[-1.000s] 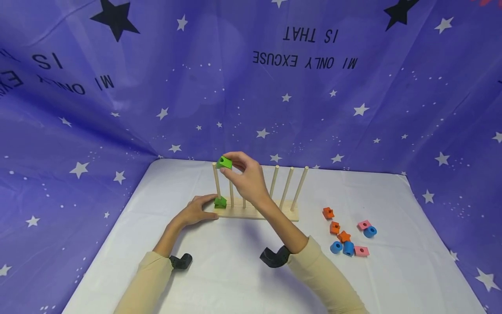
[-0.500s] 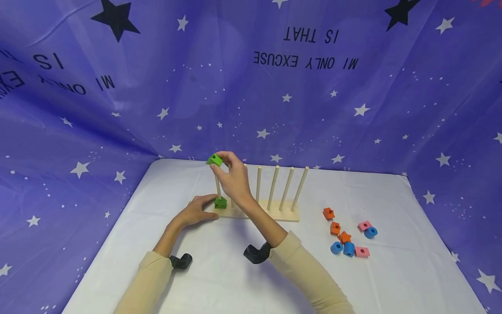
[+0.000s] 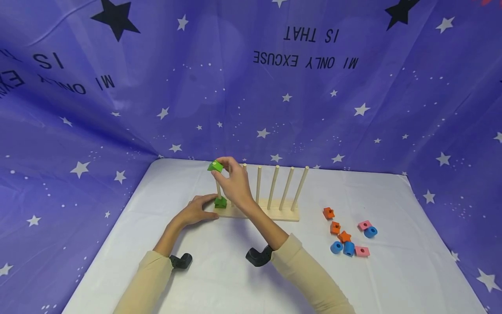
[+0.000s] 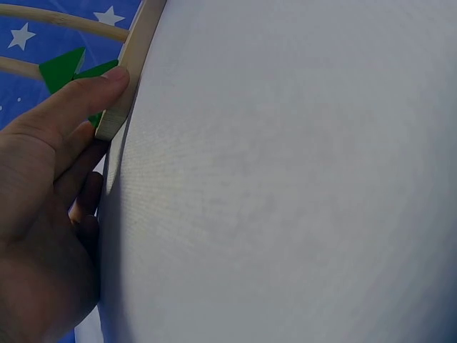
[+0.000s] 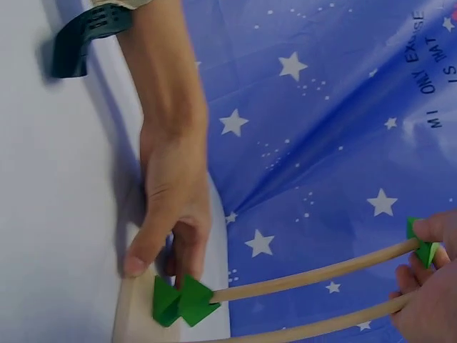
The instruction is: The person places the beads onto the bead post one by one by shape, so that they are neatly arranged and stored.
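My right hand [image 3: 236,181] pinches a green triangular block [image 3: 215,166] between thumb and fingers at the top of the leftmost peg [image 3: 218,189]. The pale peg tip shows in the block's hole. Green triangular blocks [image 5: 187,300] sit stacked at the foot of that same peg. With my left hand [image 3: 195,212] I grip the left end of the wooden peg board [image 3: 282,214]. In the left wrist view the thumb of the left hand [image 4: 43,157] lies on the board's edge [image 4: 137,71]; the fingers are behind, partly hidden.
Several bare upright pegs [image 3: 274,187] stand along the board. To its right on the white cloth [image 3: 392,200] lie loose orange star blocks [image 3: 344,237], blue cylinders [image 3: 348,249] and pink blocks [image 3: 362,251]. A purple star-patterned curtain [image 3: 243,109] rises behind and beside the table.
My right hand has carried the green block left from beside the peg to above it, then slightly down, so its hole is around the peg tip. The left hand has stayed put.
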The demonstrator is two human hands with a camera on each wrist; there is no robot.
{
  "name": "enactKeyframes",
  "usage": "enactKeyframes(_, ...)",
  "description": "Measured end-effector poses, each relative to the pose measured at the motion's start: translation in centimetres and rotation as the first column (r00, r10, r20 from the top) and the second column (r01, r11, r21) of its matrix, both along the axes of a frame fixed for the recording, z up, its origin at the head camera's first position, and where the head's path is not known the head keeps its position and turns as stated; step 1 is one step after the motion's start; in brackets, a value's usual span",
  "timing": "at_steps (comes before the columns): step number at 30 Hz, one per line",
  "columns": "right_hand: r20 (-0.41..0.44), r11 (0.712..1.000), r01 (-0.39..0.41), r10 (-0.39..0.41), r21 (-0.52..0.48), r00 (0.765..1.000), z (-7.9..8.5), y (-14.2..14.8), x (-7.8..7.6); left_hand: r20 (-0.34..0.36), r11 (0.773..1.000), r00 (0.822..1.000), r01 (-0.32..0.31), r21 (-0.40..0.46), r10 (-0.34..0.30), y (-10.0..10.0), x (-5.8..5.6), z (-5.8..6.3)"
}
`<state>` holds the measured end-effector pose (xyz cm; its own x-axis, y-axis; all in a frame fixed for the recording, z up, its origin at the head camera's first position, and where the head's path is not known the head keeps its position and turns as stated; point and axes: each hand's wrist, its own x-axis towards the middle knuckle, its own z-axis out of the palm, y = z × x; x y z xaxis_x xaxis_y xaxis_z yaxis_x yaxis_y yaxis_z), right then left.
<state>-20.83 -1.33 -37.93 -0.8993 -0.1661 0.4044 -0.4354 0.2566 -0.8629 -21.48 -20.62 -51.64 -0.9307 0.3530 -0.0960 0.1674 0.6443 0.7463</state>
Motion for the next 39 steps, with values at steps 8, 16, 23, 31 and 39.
enactKeyframes(8,0.060,0.999,0.012,-0.009,-0.046,0.998,-3.2,0.2,0.0,-0.002,1.000,1.000,0.010,-0.008,-0.010,0.2,-0.1,0.0)
enactKeyframes(16,0.260,0.998,0.035,-0.047,0.049,0.965,-10.2,0.2,0.3,-0.012,1.000,1.000,0.007,0.016,-0.007,0.1,-0.1,-0.4)
enactKeyframes(23,0.252,0.997,0.038,-0.052,0.060,0.966,-11.9,0.5,0.5,-0.034,0.999,0.999,0.009,0.032,-0.008,0.2,-0.2,-0.4)
enactKeyframes(31,0.363,0.969,-0.131,0.047,0.210,0.931,-10.4,3.5,2.1,0.006,1.000,1.000,-0.017,0.007,0.016,0.2,-0.1,-0.1)
enactKeyframes(39,0.267,0.960,-0.190,0.131,0.208,0.955,-8.8,9.8,3.6,0.020,1.000,0.999,-0.030,-0.006,0.030,0.2,0.1,-0.1)
